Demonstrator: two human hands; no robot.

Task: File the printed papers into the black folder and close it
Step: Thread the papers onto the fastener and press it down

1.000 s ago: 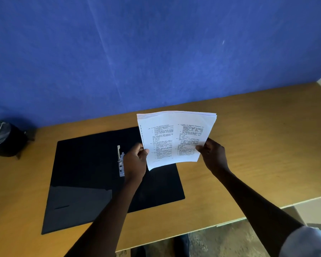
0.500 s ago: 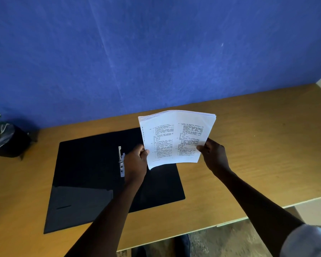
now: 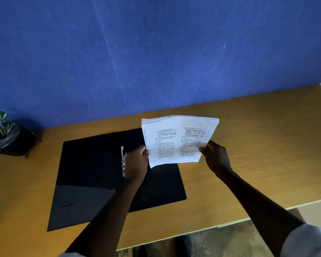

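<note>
Both forearms reach up from the near edge of the table [image 3: 267, 145]. The left hand [image 3: 136, 163] is clamped on the lower left edge of the papers [image 3: 178, 140], and the right hand [image 3: 216, 157] pinches their lower right corner. So the stack is held upright off the table, printed face toward the person, with its long axis running left to right between the two hands.

Under and behind the left hand, the black folder [image 3: 93, 175] lies open and flat. Its metal clip [image 3: 123, 160] stands along the spine, just left of that hand. The punched edge of the papers appears to be the left one, so it is already the side nearest the clip. The filing move therefore probably runs down and leftward, led by the left hand.

Beyond, a potted plant [image 3: 4, 134] sits at the far left against the blue wall [image 3: 156, 52].
</note>
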